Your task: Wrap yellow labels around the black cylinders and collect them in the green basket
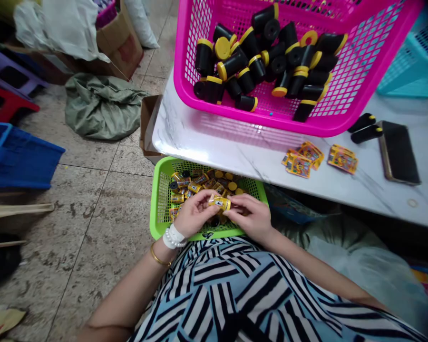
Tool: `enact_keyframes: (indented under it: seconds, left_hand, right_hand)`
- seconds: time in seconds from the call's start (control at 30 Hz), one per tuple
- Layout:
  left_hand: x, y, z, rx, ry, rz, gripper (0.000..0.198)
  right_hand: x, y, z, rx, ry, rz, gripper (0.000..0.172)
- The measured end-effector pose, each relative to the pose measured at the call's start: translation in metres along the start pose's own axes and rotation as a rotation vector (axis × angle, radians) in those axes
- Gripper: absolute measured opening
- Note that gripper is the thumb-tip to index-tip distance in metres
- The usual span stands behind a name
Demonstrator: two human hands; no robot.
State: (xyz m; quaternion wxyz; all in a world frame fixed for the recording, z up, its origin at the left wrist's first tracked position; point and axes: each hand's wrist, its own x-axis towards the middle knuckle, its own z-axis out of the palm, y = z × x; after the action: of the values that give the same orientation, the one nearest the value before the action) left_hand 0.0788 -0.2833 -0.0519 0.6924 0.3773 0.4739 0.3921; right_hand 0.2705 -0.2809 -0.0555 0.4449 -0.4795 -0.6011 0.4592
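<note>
Between my two hands is a small cylinder (219, 202) with a yellow printed label, lying roughly sideways. My left hand (196, 212) grips its left end with thumb and fingers. The fingertips of my right hand (251, 216) pinch its right end. Both hands are over a green basket (157, 204) that holds several labelled yellow cylinders and some black ones. On the white marbled table (207, 137) stands a pink basket (288, 124) with several black cylinders (258, 69) with yellow ends. Yellow-orange printed labels (297, 164) lie in small stacks near the table's front edge.
Right on the table are a phone (399, 152), two loose black cylinders (365, 134) and a light-blue basket (413, 66). A green cloth sack (103, 107), a cardboard box (151, 126) and a blue bin (21, 156) are on the floor to the left.
</note>
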Motion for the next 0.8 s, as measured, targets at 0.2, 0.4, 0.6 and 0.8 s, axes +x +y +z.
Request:
enact_keyframes:
  seconds: [0.2,0.4,0.6,0.8]
  left_hand:
    - [0.003,0.007,0.003,0.210,-0.006,0.151,0.034]
    - [0.002,-0.013,0.003,-0.019,-0.057,-0.175,0.036]
    - [-0.008,-0.008,0.014,-0.431,-0.131,-0.261,0.042]
    - [-0.012,-0.020,0.023,-0.528,-0.041,-0.232,0.044]
  right_hand:
    - [0.001,-0.003,0.012,0.537,0.032,0.670,0.037]
    - [0.001,0.003,0.002,0.561,-0.228,0.579,0.043]
    - [0.002,0.005,-0.002,0.497,-0.179,0.357,0.017]
    - [0.003,0.001,-0.004,0.229,-0.223,0.102,0.022]
